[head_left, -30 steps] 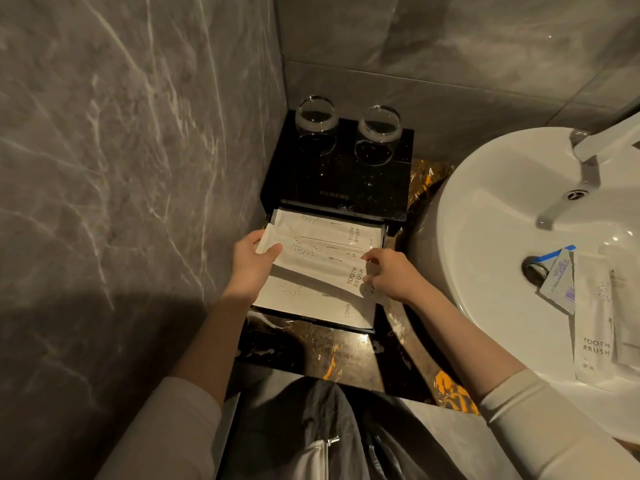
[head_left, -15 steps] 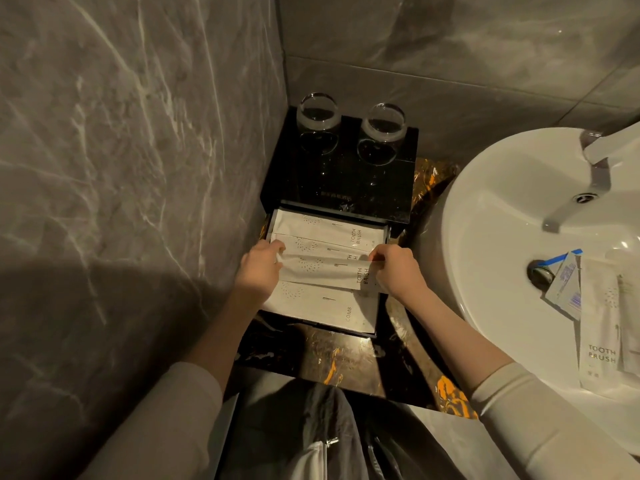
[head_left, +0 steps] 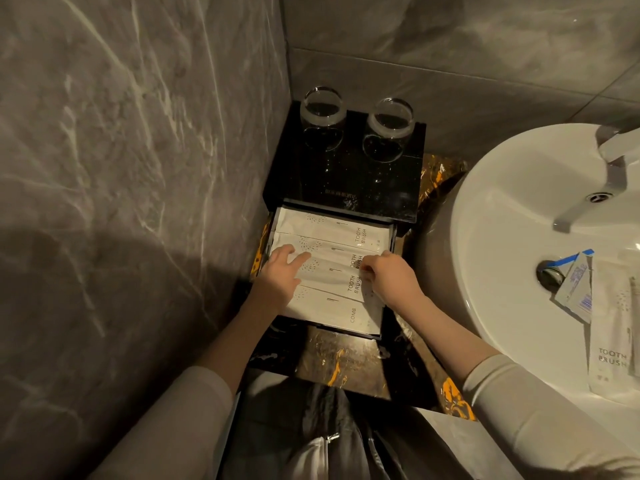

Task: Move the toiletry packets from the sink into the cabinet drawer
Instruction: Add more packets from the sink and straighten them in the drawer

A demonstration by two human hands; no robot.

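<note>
The black cabinet's drawer (head_left: 346, 333) is pulled open and holds several white flat packets side by side. Three are marked TOOTH BRUSH; the nearest one is the comb packet (head_left: 329, 311). My left hand (head_left: 280, 277) lies flat with spread fingers on the left end of the third toothbrush packet (head_left: 329, 277). My right hand (head_left: 389, 280) curls its fingers on that packet's right end. In the white sink (head_left: 502, 289) at the right lie another toothbrush packet (head_left: 611, 344) and a small blue-striped sachet (head_left: 575, 289) next to the drain.
Two upturned glasses (head_left: 323, 112) (head_left: 389, 124) stand on the black cabinet top (head_left: 346, 178) in the wall corner. A chrome faucet (head_left: 609, 174) overhangs the sink. Grey marble walls close in the left and back. The dark countertop (head_left: 339, 362) runs below the drawer.
The toothbrush packet that both hands held tilted above the drawer now lies flat in it. My left fingers have opened and spread on top of it.
</note>
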